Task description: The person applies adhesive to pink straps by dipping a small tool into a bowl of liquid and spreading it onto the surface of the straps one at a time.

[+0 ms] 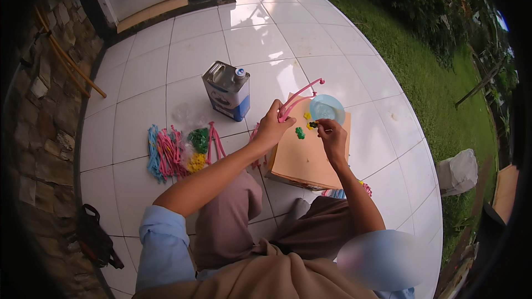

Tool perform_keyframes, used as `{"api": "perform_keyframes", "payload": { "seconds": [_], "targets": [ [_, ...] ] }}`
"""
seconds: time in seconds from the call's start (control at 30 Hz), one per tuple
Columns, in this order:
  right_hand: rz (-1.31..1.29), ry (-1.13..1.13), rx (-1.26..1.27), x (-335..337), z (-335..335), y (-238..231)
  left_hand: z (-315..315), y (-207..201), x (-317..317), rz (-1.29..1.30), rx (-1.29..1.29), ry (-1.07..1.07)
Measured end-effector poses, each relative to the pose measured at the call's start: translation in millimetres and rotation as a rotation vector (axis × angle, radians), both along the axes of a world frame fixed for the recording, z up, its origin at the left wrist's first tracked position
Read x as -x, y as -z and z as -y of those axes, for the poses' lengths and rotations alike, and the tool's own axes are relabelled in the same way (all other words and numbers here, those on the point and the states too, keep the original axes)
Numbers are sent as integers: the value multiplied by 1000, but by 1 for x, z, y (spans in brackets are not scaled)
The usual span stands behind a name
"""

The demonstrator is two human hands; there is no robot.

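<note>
Left fingers hold pink strips; right fingers pinch a small dark piece, the blue bowl just beyond them and the box beneath; a slack pinch could drop the piece

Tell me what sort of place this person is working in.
Probably the porch or patio of a house: glossy white square floor tiles run up to a green grass lawn, and a rough brown stone wall stands along the left side.
</note>
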State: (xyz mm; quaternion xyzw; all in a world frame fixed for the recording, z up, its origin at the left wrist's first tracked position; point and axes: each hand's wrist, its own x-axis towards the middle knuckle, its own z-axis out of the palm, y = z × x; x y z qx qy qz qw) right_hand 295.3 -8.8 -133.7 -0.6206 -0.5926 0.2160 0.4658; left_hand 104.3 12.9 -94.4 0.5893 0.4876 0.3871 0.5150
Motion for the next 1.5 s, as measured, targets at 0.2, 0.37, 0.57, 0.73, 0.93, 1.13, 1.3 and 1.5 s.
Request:
{"api": "perform_keyframes", "payload": {
  "seconds": [0.2, 0.37, 0.57, 0.73, 0.93, 1.13, 1.3, 1.5],
  "targets": [
    [12, -83, -167, 24, 22, -38, 5, -1, -14, 118, 104, 56],
    [99, -164, -257, 27, 27, -41, 4, 3, -13, 319, 136, 122],
    [-12, -154, -146, 15, 25, -32, 4, 0, -18, 167, 143, 139],
    [-40, -183, -45, 13, 24, -30, -1, 5, -19, 56, 130, 127],
    [17, -132, 52, -3, 19, -23, -4, 20, -29, 49, 140, 143],
    [82, -86, 134, -18, 8, -10, -22, 62, -34, -311, 123, 308],
    [-15, -97, 240, -31, 7, -7, -21, 82, -38, -560, -7, 441],
    [-58, -78, 261, -34, 7, -15, -18, 79, -37, -731, -274, 257]
  ]
}}
